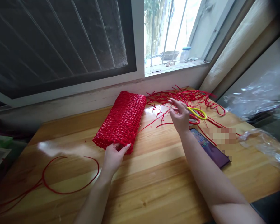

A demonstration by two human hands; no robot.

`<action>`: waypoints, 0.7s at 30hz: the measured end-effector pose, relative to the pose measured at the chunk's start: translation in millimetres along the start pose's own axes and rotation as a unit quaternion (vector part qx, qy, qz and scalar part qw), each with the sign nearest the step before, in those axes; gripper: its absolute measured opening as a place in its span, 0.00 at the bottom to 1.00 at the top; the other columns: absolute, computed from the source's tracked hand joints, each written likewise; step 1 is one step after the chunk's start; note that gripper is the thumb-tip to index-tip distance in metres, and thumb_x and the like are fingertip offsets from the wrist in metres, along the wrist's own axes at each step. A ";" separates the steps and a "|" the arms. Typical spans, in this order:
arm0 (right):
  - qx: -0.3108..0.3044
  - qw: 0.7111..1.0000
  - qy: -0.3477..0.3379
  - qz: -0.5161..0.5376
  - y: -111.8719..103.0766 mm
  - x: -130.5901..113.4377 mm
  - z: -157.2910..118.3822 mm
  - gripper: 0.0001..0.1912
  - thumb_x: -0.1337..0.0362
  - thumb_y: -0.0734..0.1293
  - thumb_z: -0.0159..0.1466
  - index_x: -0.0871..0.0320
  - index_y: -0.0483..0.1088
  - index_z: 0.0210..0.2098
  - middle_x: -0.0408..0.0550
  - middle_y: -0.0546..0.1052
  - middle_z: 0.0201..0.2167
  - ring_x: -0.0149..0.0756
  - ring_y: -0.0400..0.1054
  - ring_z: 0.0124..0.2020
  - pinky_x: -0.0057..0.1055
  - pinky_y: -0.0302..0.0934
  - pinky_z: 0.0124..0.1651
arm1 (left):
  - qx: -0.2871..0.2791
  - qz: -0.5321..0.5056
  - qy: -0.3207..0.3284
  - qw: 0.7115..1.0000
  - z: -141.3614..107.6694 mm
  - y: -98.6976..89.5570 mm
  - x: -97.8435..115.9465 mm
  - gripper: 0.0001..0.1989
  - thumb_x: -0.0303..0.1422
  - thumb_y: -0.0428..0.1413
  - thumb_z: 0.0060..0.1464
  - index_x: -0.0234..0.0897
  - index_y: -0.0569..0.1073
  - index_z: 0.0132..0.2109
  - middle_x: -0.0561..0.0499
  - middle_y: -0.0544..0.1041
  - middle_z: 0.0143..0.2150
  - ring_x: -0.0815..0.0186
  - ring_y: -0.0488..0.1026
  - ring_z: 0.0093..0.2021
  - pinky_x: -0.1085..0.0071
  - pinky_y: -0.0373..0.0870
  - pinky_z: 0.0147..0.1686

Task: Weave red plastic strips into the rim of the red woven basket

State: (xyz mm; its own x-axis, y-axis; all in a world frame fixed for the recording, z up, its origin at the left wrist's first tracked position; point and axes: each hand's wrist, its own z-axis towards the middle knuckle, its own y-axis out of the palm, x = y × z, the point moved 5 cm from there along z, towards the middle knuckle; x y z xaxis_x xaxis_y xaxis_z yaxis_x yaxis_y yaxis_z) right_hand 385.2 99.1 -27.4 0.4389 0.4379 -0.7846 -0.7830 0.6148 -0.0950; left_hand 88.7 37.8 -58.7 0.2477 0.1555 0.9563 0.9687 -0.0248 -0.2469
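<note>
A red woven basket (122,119) lies on the wooden table (151,186), its near edge toward me. My left hand (114,155) grips that near edge between thumb and fingers. Over the right part of the table is my right hand (179,115), fingers bent and a little apart, with nothing visible between them. Right beside it are scissors with yellow and red handles (202,114), partly hidden by the hand. A pile of red strips (177,95) spreads behind the hand.
A phone (210,147) lies under my right forearm's edge. A looped red strip (70,193) is at the left. Clear plastic wrapping (266,143) sits at the right edge. The window wall (102,88) borders the table's back.
</note>
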 end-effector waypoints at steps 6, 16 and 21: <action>-0.047 0.982 -0.081 -0.162 -9.4 5.6 -1.0 0.25 0.70 0.54 0.56 0.57 0.64 0.53 0.51 0.69 0.48 0.38 0.61 0.49 0.36 0.62 0.45 | -0.002 0.000 0.007 1.000 -1.4 -2.0 3.8 0.16 0.39 0.62 0.39 0.32 0.78 0.34 0.45 0.80 0.35 0.59 0.76 0.35 0.67 0.71 0.39; 0.128 0.934 -0.135 -0.305 -42.0 12.9 9.7 0.15 0.58 0.56 0.64 0.60 0.69 0.33 0.52 0.66 0.33 0.40 0.60 0.40 0.40 0.57 0.46 | 0.005 0.014 0.016 1.000 -1.2 -2.2 2.7 0.15 0.38 0.62 0.40 0.31 0.77 0.35 0.44 0.80 0.35 0.59 0.76 0.35 0.66 0.71 0.39; 0.200 0.961 -0.079 -0.172 -54.3 7.4 14.7 0.19 0.57 0.49 0.67 0.60 0.66 0.41 0.56 0.61 0.42 0.37 0.61 0.41 0.37 0.58 0.44 | 0.007 0.001 0.011 1.000 -0.3 -1.7 0.3 0.16 0.37 0.62 0.39 0.31 0.77 0.36 0.43 0.80 0.37 0.59 0.76 0.37 0.66 0.70 0.41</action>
State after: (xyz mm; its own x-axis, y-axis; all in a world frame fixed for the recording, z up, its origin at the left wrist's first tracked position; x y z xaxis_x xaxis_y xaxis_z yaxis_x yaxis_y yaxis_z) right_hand 437.5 78.6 -19.0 0.7280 0.2384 -0.6428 -0.3610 0.9304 -0.0638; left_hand 87.1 37.6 -57.9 0.2496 0.1347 0.9589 0.9681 -0.0113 -0.2504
